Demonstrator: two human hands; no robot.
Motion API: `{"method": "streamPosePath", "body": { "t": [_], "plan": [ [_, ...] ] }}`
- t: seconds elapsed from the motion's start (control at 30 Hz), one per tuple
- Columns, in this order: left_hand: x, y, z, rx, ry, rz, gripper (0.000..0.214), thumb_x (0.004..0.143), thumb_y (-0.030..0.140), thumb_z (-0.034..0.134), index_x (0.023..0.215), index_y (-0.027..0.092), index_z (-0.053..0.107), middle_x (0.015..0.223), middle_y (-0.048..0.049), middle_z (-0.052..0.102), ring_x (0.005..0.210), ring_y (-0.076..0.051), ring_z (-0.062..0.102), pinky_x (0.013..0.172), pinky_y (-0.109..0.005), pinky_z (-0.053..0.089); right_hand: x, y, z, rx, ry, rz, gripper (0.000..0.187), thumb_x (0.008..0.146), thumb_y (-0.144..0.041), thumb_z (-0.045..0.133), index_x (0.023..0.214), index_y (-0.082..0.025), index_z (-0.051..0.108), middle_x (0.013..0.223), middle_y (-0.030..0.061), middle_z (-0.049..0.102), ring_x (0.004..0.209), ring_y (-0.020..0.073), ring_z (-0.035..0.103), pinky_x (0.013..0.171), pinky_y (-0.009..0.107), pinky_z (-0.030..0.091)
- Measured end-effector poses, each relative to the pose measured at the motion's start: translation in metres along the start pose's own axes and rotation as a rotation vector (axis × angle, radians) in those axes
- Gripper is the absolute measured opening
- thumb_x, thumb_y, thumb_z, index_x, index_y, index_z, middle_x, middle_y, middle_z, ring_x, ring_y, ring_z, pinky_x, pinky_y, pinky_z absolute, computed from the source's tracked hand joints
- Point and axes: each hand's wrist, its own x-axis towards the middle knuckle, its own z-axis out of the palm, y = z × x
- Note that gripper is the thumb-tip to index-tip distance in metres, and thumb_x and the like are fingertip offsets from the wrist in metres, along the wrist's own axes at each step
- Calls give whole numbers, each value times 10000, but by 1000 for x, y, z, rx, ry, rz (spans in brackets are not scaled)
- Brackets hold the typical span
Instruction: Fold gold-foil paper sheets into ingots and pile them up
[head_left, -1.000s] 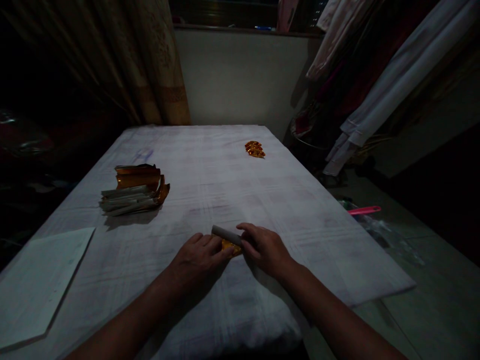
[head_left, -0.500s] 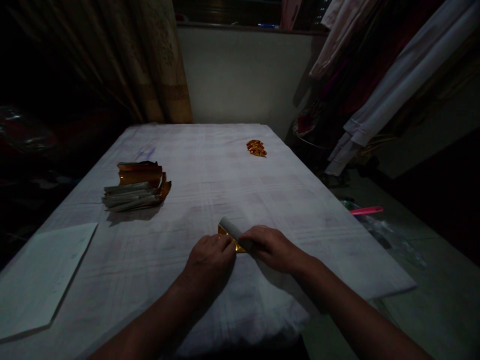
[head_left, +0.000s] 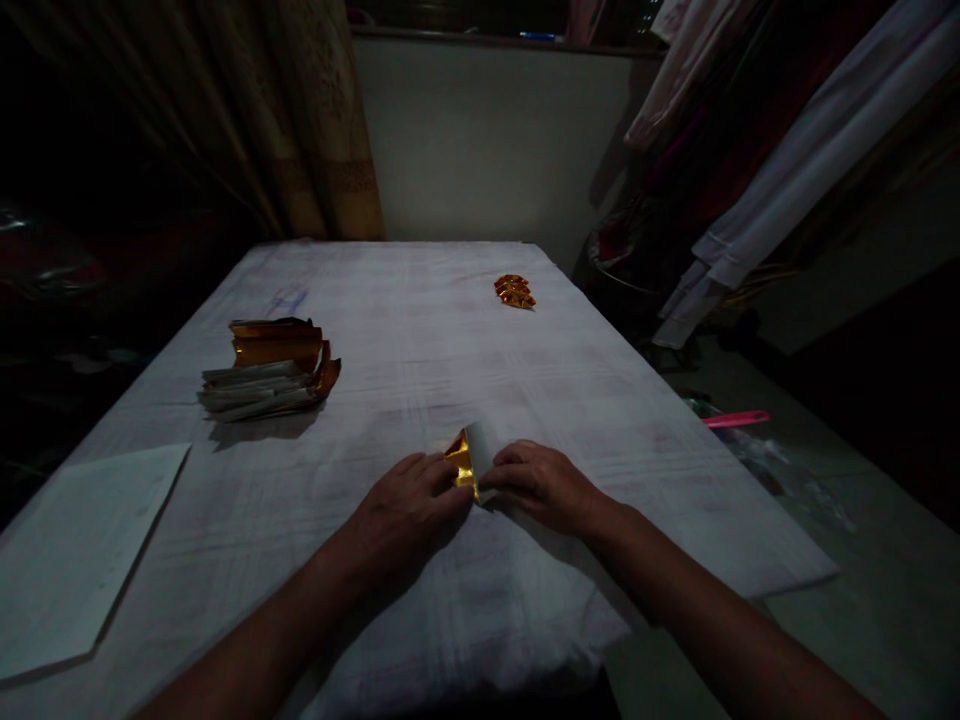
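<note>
A small sheet of gold foil paper (head_left: 464, 462) with a grey back lies at the near middle of the cloth-covered table, partly folded. My left hand (head_left: 409, 500) presses its gold side down at the left, thumb and fingers closed on the edge. On the grey side, my right hand (head_left: 546, 487) has its fingers bent and closed at the sheet's right part. Fingertips of both hands hide the lower portion of the paper. To the left sits a loose stack of gold foil papers (head_left: 276, 346), grey backs showing. Several folded gold pieces (head_left: 514, 291) rest together at the far right.
A white sheet or board (head_left: 86, 555) lies at the table's left edge. Beyond the table (head_left: 420, 290) are a wall (head_left: 480, 140) and a curtain (head_left: 330, 130). Clothes (head_left: 795, 190) hang at the right, above a pink-handled item (head_left: 739, 419) on the floor.
The grey part, rolled up before, now lies flatter and further open to the right. My left fingers have spread a little along the gold side, and my right hand has shifted slightly.
</note>
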Motion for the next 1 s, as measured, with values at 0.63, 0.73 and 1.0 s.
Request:
{"method": "streamPosePath", "body": {
  "t": [0.63, 0.73, 1.0],
  "plan": [
    [-18, 29, 14, 3, 24, -50, 324, 988, 208, 485, 1304, 163, 545, 1284, -138, 639, 1215, -300, 599, 1039, -500, 505, -12, -4, 3, -87, 42, 35, 125, 850, -296, 789, 970, -332, 803, 1559, 57, 472, 1436, 345, 405, 1072, 554, 415],
    [-21, 25, 15, -12, 40, -30, 335, 1000, 216, 473, 1322, 160, 541, 1320, -145, 629, 1238, -295, 592, 1047, -502, 507, -9, -6, 6, -86, 35, 65, 85, 876, -289, 756, 950, -298, 796, 1525, 73, 514, 1429, 337, 421, 1074, 547, 414],
    [-26, 24, 19, -19, 80, -41, 387, 1009, 216, 453, 1382, 138, 522, 1363, -152, 620, 1263, -296, 586, 1041, -497, 527, 0, -6, 13, -45, 49, 160, 97, 918, -311, 701, 893, -227, 743, 1415, 107, 607, 1421, 337, 424, 1085, 553, 381]
  ]
}}
